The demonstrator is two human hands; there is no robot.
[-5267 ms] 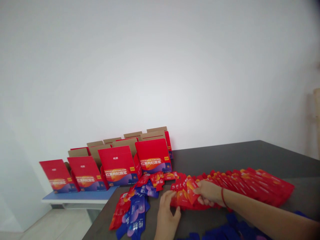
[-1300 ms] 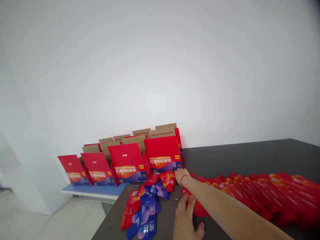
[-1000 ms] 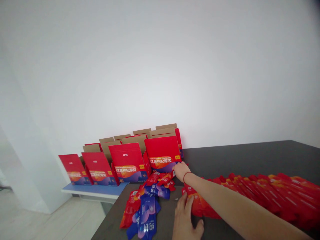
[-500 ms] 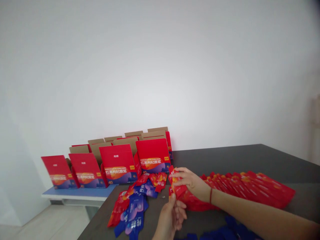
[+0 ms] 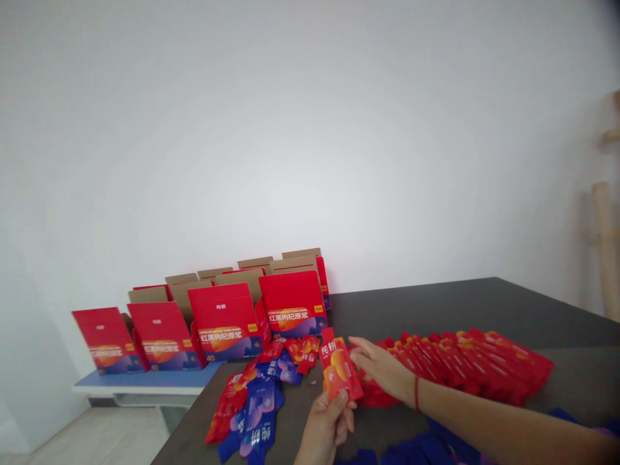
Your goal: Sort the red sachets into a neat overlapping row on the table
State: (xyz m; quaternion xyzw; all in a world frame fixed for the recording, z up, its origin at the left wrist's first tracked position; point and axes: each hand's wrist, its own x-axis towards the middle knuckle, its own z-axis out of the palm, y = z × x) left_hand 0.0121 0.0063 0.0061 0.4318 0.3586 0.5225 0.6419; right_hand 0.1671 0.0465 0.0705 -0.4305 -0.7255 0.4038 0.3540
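Observation:
Pinched at its lower edge by my left hand (image 5: 325,423) is a red pouch (image 5: 340,369) with an orange fruit print, held tilted above the dark table. My right hand (image 5: 385,371) is just to the right of this pouch, its fingers stretched toward it and nothing visible in them. Behind and beyond the right wrist lies a long overlapping row of red pouches (image 5: 477,361). Blue pouches (image 5: 411,452) lie along the bottom edge, partly under my right forearm. Left of my hands is a loose pile with a blue pouch (image 5: 259,413) and a red pouch (image 5: 227,408).
Several red and blue cartons (image 5: 227,323) with raised flaps stand in rows at the left, some on a blue-topped bench (image 5: 181,381). The dark table (image 5: 416,307) reaches back to a white wall. A wooden post (image 5: 605,252) is at the far right.
Both hands were on red pouches; now my right hand has come away to the right. The pouch in my left hand shows its printed front. The view has shifted slightly.

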